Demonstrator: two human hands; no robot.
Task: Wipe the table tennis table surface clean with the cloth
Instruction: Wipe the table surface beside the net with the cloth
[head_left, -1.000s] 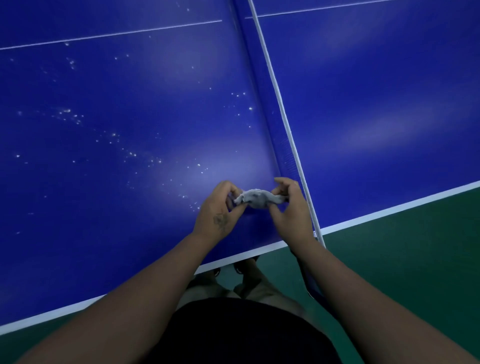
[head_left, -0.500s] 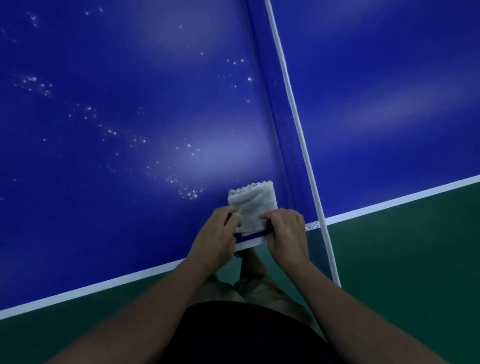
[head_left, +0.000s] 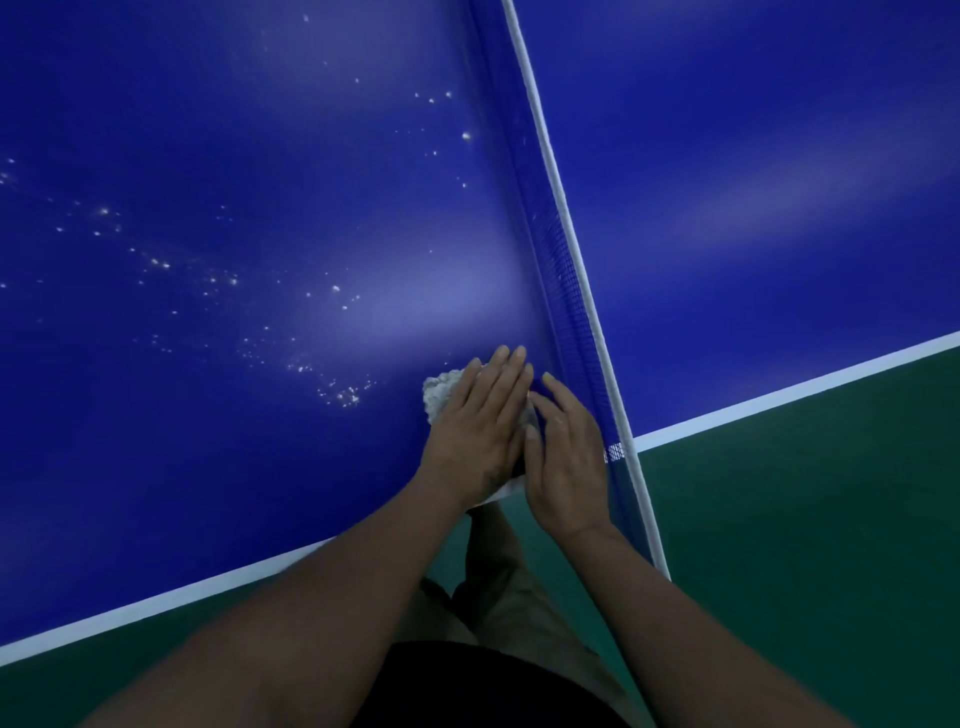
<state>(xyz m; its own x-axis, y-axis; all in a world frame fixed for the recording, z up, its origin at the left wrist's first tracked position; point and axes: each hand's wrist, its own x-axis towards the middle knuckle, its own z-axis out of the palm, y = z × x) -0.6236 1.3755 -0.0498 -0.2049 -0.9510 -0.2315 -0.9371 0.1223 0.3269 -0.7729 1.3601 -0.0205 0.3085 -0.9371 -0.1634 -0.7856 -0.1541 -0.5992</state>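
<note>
Many pale specks (head_left: 340, 396) dot the blue table (head_left: 208, 467) left of the hands. Next, the left hand (head_left: 480, 431) lies flat, fingers straight, pressing the cloth (head_left: 440, 392) down near the table's edge. Touching it, the right hand (head_left: 566, 457) rests open beside the net (head_left: 571, 291).

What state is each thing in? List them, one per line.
cloth: flat on the table, mostly covered by the left hand.
left hand: fingers straight, pressing the cloth.
right hand: fingers straight, beside the left hand, by the net.
table: speckled with white spots left of the cloth.
net: upright, stretched across the table.
</note>
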